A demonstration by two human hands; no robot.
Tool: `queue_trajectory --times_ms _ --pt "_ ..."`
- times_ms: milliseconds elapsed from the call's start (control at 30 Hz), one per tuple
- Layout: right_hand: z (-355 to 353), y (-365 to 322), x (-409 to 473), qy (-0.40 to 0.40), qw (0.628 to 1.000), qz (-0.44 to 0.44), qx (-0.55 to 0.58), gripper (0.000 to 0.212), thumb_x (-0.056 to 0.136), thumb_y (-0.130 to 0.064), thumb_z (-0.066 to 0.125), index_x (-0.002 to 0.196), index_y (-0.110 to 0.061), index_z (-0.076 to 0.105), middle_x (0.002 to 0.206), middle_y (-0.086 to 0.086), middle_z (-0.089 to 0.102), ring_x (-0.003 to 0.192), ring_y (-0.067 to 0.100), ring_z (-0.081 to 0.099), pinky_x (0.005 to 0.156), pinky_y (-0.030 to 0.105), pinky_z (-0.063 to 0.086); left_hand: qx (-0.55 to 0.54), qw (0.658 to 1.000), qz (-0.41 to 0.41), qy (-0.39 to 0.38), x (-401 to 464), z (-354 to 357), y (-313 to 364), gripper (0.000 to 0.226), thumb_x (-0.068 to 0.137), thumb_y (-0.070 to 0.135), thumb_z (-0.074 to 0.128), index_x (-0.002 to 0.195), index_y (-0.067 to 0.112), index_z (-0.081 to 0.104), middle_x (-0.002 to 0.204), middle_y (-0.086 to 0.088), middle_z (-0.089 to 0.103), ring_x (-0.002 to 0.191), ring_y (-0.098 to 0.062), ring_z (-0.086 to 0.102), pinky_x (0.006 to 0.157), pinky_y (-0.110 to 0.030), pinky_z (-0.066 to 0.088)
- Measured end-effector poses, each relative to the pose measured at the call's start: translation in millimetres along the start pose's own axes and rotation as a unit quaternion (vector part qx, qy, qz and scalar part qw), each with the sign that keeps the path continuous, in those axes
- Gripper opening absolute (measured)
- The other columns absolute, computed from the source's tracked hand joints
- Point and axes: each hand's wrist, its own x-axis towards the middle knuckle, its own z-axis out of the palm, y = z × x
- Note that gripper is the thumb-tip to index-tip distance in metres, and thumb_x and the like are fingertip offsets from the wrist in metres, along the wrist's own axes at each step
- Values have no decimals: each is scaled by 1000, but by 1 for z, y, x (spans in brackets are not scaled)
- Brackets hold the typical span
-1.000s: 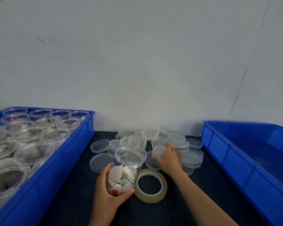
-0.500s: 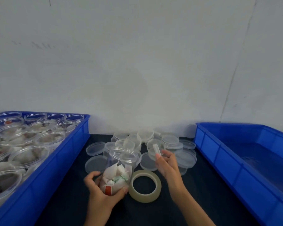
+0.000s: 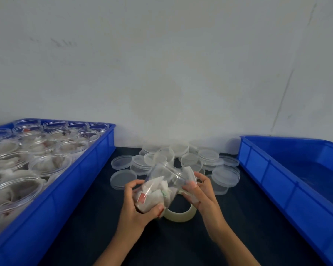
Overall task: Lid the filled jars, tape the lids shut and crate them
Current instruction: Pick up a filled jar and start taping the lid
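Head cam: jar (image 3: pixel 158 187) is now tilted at frame center, lifted over the tape (image 3: pixel 181 215). Left hand (image 3: pixel 135 206) grips its base; right hand (image 3: pixel 200 194) has brought a lid (image 3: pixel 189 174) to its mouth, pinching it.

Your hands hold a clear jar (image 3: pixel 161 187) filled with white packets, one showing a red patch and another a touch of green. Beneath it lies a pale, yellowish translucent tape roll (image 3: pixel 181 215). The loose lids (image 3: pixel 225 177) behind are frosted clear. Both crates, left (image 3: pixel 81 175) and right (image 3: pixel 288 181), are bright blue. The table (image 3: pixel 85 237) is black, the wall (image 3: pixel 161 64) pale grey-white.
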Motion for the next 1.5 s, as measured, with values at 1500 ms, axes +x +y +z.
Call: queue_trajectory --times_ms 1500 --pt "22 -25 -19 -67 994 -27 -84 58 76 -80 39 124 -47 46 132 -16 52 121 6 54 90 23 50 -121 990 -44 -54 -5 2 19 70 62 54 65 128 42 46 111 24 62 100 0 64 72 -18 54"
